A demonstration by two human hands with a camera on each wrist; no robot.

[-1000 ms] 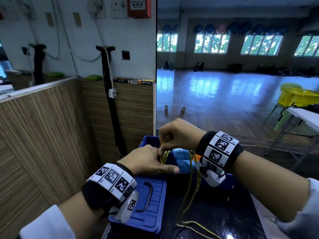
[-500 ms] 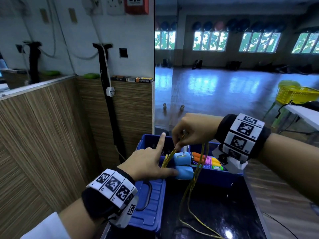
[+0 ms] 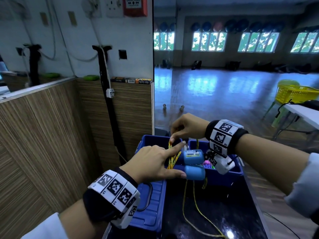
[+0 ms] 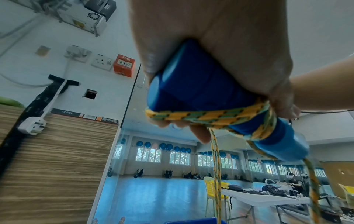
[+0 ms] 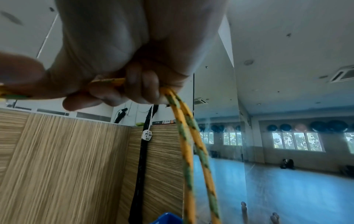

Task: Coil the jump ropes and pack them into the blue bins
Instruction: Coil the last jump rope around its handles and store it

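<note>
Dim bluish window light, wide-angle distortion

Each wrist wears a black band point(image 3: 96, 206) faced with white blocks point(image 3: 222, 135) printed with black square codes; pale sleeves point(image 3: 46, 228) cover the forearms.

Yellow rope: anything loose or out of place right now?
Yes. Part of the yellow rope trails uncoiled onto the black table while the left hand grips the blue handles and the right hand pinches it.
</note>
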